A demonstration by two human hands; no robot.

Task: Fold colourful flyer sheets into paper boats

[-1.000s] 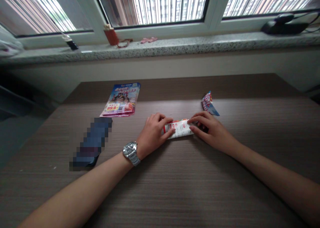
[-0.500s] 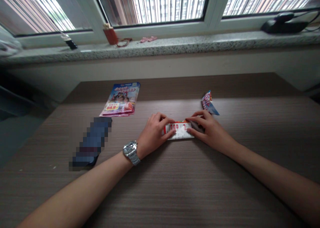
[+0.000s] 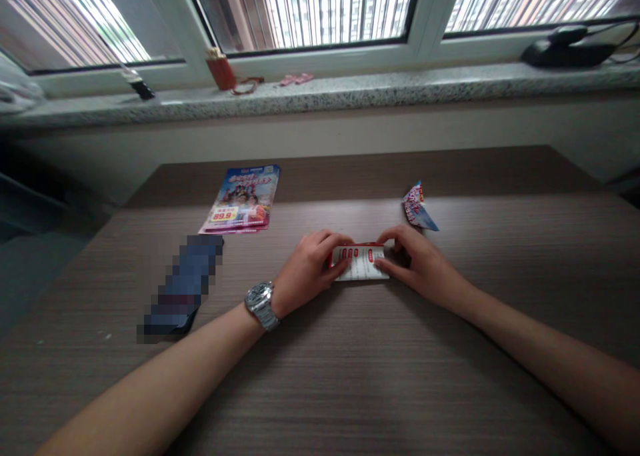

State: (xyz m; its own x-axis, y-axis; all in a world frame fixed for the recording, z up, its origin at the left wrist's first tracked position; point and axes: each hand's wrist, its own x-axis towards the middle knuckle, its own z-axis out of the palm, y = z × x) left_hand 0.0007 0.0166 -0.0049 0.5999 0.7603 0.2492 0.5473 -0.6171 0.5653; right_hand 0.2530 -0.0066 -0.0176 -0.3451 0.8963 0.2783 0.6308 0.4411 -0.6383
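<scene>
a wide brown table (image 3: pixel 320 389) fills most of the view, with a barred window (image 3: pixel 427 16) behind it and a speckled stone sill (image 3: pixel 370 93) running under the panes. both hands are over the middle of the table, at the two ends of one small sheet. the left hand (image 3: pixel 311 263) grips the left end, thumb on the top face and fingers over the far edge. the right hand (image 3: pixel 420 263) pinches the right end, its thumb on the printed face and its forefinger at the far corner.

to the left lies a stack of leaflets (image 3: pixel 240 199), and nearer the person a dark phone (image 3: pixel 183 283), its screen blurred out. on the sill's right end sits a black device (image 3: pixel 567 53) with a cable.

the folded paper (image 3: pixel 361 266), white with red print and a red line along its far edge, is between the hands, low over the table or on it; i cannot tell which. the step in hand seems to be lining up or pressing a fold; the next move would call for even edges and a firm left hold.

smaller again are a folded blue-and-red piece (image 3: pixel 414 206) just beyond the right hand, a silver watch (image 3: pixel 260 297) behind the left hand, and a red case (image 3: pixel 221 73) on the sill.
</scene>
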